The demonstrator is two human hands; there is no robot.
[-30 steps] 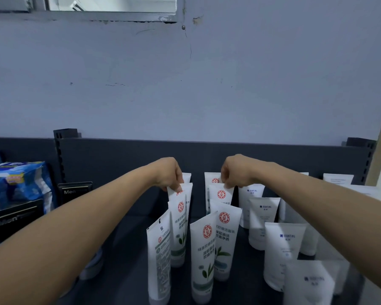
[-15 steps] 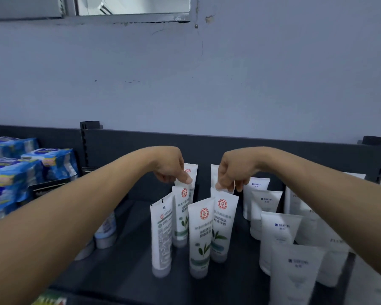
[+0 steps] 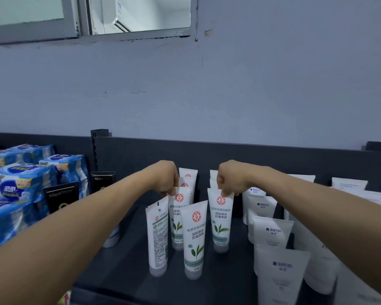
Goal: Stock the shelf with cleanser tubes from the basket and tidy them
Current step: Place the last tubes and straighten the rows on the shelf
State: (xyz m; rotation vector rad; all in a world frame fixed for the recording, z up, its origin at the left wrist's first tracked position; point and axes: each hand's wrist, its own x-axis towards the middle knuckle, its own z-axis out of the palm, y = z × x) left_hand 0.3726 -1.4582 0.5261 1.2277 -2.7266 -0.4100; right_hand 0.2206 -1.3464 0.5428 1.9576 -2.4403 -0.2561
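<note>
Several white cleanser tubes with red seals and green leaves stand cap-down on the dark shelf (image 3: 123, 269). My left hand (image 3: 166, 178) pinches the top edge of a tube in the left row (image 3: 178, 219). My right hand (image 3: 230, 180) pinches the crimped top of a tube in the right row (image 3: 220, 219). In front, one tube (image 3: 194, 236) faces me and another (image 3: 157, 236) is turned sideways, showing its back label. More tubes stand behind both hands, partly hidden. No basket is in view.
Plain white tubes with blue print (image 3: 277, 276) fill the shelf's right side. Blue tissue packs (image 3: 20, 188) and black "Men" boxes (image 3: 61, 195) stand at the left. The shelf's dark back panel (image 3: 273, 157) and a grey wall rise behind.
Both hands have come forward from the rear tubes to the second-row tubes and now grip their tops. The camera has tilted up and drawn back a little.
</note>
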